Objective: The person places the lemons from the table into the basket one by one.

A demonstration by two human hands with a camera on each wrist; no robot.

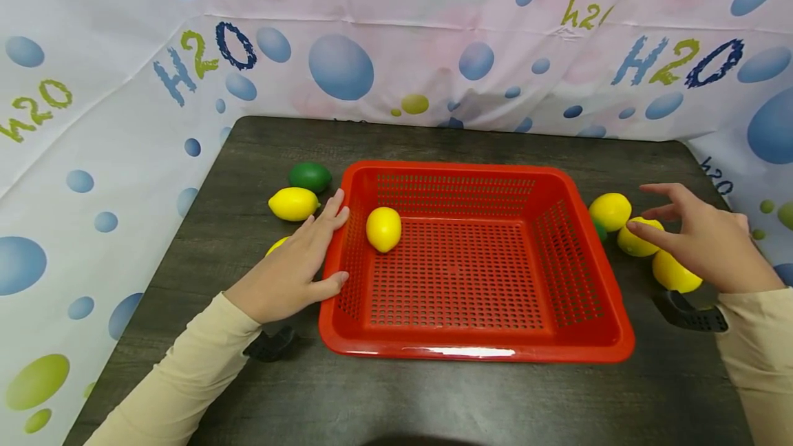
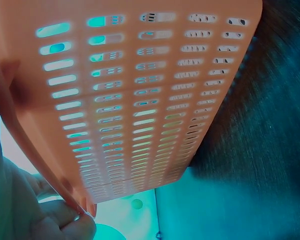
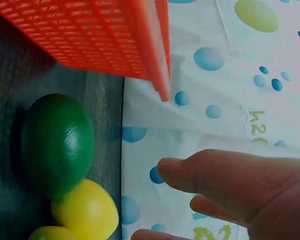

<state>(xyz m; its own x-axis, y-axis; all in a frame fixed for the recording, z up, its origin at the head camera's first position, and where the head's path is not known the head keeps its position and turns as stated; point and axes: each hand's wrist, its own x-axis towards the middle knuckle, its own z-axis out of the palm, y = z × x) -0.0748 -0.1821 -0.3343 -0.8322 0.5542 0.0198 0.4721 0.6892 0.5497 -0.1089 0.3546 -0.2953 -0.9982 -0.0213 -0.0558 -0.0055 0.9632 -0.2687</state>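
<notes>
A red perforated plastic basket (image 1: 452, 274) sits on the table with one lemon (image 1: 383, 229) inside, near its left wall. My left hand (image 1: 294, 270) rests on the basket's left rim, fingers spread and thumb lying over the edge. From the left wrist, the basket's slotted wall (image 2: 125, 95) fills much of the view, with fingertips at the rim. My right hand (image 1: 706, 236) hovers just over several lemons (image 1: 610, 212) right of the basket, thumb and fingers apart, holding nothing. A dark green oval fruit (image 3: 58, 145) lies beside those lemons (image 3: 87, 210), mostly hidden by the basket in the head view.
Left of the basket, a green fruit (image 1: 310, 177) lies behind a yellow lemon (image 1: 294, 204); another lemon (image 1: 277, 246) is partly covered by my left hand. Black wrist straps show at both sleeves. A patterned curtain (image 1: 421, 40) hangs along the back and sides of the dark table (image 1: 434, 398).
</notes>
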